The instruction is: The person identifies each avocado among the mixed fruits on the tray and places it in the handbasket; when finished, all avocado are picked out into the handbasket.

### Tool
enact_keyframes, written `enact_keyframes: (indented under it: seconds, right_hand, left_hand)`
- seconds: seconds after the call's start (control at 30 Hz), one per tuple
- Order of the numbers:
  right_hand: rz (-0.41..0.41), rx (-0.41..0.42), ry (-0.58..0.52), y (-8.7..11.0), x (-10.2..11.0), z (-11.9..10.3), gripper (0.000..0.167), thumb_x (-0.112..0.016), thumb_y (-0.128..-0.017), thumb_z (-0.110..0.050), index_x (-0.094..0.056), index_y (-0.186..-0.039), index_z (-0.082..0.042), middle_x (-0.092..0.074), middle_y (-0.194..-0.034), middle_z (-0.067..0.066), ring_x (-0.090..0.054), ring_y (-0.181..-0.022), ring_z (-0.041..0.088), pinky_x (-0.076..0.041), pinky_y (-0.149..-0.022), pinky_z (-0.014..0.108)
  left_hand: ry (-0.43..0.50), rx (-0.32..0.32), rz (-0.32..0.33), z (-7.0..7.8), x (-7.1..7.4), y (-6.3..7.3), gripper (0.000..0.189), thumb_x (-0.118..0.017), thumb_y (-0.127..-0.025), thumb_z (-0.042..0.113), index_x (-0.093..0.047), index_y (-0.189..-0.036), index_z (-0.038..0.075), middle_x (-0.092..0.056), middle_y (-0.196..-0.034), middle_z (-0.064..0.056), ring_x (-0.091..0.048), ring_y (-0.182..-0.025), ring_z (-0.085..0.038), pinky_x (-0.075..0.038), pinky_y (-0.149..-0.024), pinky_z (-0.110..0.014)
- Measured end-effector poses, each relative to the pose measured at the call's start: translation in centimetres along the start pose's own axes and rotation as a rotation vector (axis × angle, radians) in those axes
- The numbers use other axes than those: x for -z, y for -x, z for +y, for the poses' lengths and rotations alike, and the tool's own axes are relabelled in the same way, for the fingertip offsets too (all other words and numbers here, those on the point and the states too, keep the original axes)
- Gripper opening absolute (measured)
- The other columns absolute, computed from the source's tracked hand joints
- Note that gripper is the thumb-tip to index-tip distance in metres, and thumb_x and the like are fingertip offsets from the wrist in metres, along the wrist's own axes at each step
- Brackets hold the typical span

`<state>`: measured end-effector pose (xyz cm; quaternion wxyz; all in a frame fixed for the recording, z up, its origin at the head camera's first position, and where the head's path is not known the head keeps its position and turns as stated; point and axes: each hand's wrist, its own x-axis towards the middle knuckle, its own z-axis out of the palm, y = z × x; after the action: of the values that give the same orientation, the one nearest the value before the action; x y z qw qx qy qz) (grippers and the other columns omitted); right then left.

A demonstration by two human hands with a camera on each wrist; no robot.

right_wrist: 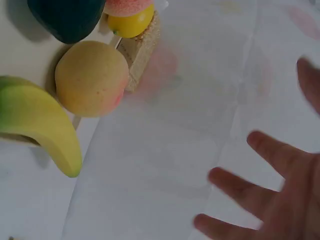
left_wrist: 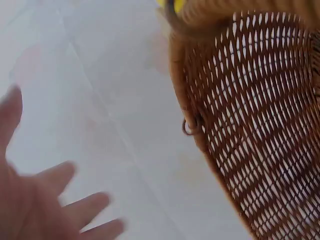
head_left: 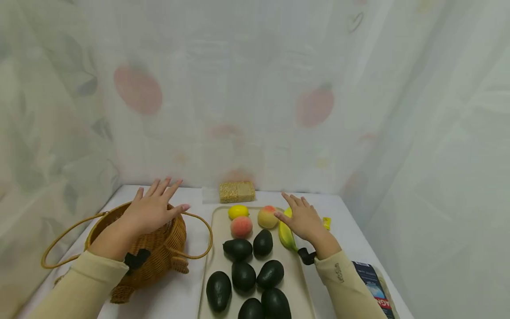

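Note:
My left hand [head_left: 149, 212] is held over the wicker basket [head_left: 149, 248], fingers spread and straight, with nothing in it. In the left wrist view the basket's woven wall [left_wrist: 250, 115] stands apart from the fingers. My right hand [head_left: 304, 221] hovers above the tray's right edge near a banana [head_left: 285, 235], fingers spread, holding nothing. On the beige tray [head_left: 296, 283] lie several dark avocados [head_left: 218, 291], a yellow lemon [head_left: 238, 212], a pink peach [head_left: 241, 227] and a yellow-orange peach [head_left: 267, 217]. The right wrist view shows the banana [right_wrist: 42, 117] beside the yellow-orange peach [right_wrist: 91, 78].
Behind the tray lies a packet of golden grains [head_left: 237, 192]. A small yellow packet [head_left: 326, 222] is beyond the right hand, and a dark printed package [head_left: 372, 285] lies at the right edge. Patterned curtains [head_left: 247, 97] surround the white table [head_left: 191, 288].

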<state>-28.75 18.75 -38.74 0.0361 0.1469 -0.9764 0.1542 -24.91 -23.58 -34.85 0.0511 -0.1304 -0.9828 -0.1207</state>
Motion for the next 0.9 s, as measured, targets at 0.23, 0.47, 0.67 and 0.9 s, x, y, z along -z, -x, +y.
enact_keyframes:
  seconds: [0.23, 0.47, 0.67, 0.9]
  right_hand:
    - [0.286, -0.024, -0.231, 3.3, 1.1, 0.1, 0.016, -0.072, -0.101, -0.02, -0.079, -0.11, -0.009, -0.074, -0.106, 0.008, -0.069, -0.1, 0.03, -0.055, -0.089, 0.05]
    - [0.258, -0.119, -0.488, 8.6, 0.5, 0.1, 0.011, -0.069, -0.103, -0.015, -0.077, -0.104, -0.008, -0.063, -0.078, -0.001, -0.055, -0.069, 0.016, -0.044, -0.059, 0.03]
    - [0.202, -0.212, -0.568, 11.5, -2.4, 0.4, 0.008, -0.069, -0.102, -0.013, -0.077, -0.102, -0.012, -0.061, -0.076, -0.003, -0.052, -0.065, 0.016, -0.041, -0.056, 0.028]
    - [0.057, -0.281, -0.608, 13.6, -5.9, 1.9, 0.011, -0.069, -0.102, -0.012, -0.076, -0.11, -0.011, -0.06, -0.077, 0.001, -0.051, -0.065, 0.018, -0.04, -0.055, 0.029]
  left_hand:
    - [0.078, -0.128, 0.368, 5.5, 1.5, 3.1, 0.048, -0.069, -0.103, 0.023, -0.056, -0.147, 0.01, -0.068, -0.125, -0.009, -0.066, -0.109, -0.032, -0.052, -0.089, -0.055]
    - [0.247, -0.355, 0.523, 10.0, -1.0, 7.7, 0.025, -0.08, -0.09, 0.009, -0.075, -0.111, 0.021, -0.062, -0.09, 0.017, -0.057, -0.079, -0.001, -0.047, -0.064, -0.021]
    - [0.306, -0.419, 0.524, 10.8, -4.9, 9.4, 0.032, -0.085, -0.084, 0.007, -0.073, -0.107, 0.026, -0.06, -0.092, 0.02, -0.058, -0.083, 0.0, -0.047, -0.067, -0.015]
    - [0.288, -0.345, 0.218, 10.7, -9.1, 11.0, 0.03, -0.084, -0.09, 0.022, -0.07, -0.115, 0.03, -0.061, -0.111, 0.02, -0.063, -0.093, -0.002, -0.056, -0.073, -0.029]
